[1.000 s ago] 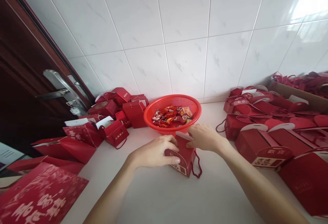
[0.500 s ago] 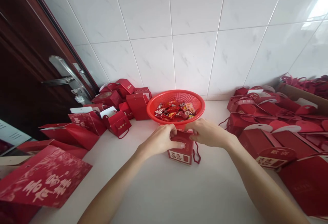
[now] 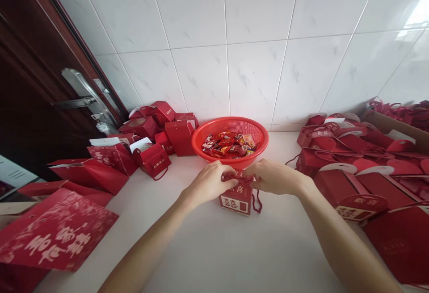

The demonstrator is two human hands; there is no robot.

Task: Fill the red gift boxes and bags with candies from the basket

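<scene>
A small red gift box (image 3: 235, 203) with a pale printed panel stands upright on the white table, in front of the candy basket. My left hand (image 3: 212, 183) grips its top from the left, thumb across the front and fingers curled over the upper edge. From the right, my right hand (image 3: 273, 177) pinches the top flap area, its fingertips partly hidden behind the box edge. A dark red cord (image 3: 257, 203) hangs in a loop at the box's right side. Just behind both hands is a red plastic basket (image 3: 197, 143) holding wrapped candies (image 3: 228, 143).
Many red gift boxes (image 3: 351, 190) crowd the right side, by a cardboard carton (image 3: 395, 125). More boxes (image 3: 152, 159) and red paper bags (image 3: 60, 235) stand on the left. A tiled wall (image 3: 254, 74) rises behind, and a dark door (image 3: 33, 69) is at far left.
The box's top flap has come down towards the front between my hands, and lettering now shows there. Both hands stay at the box top, with the right fingers shifted slightly lower.
</scene>
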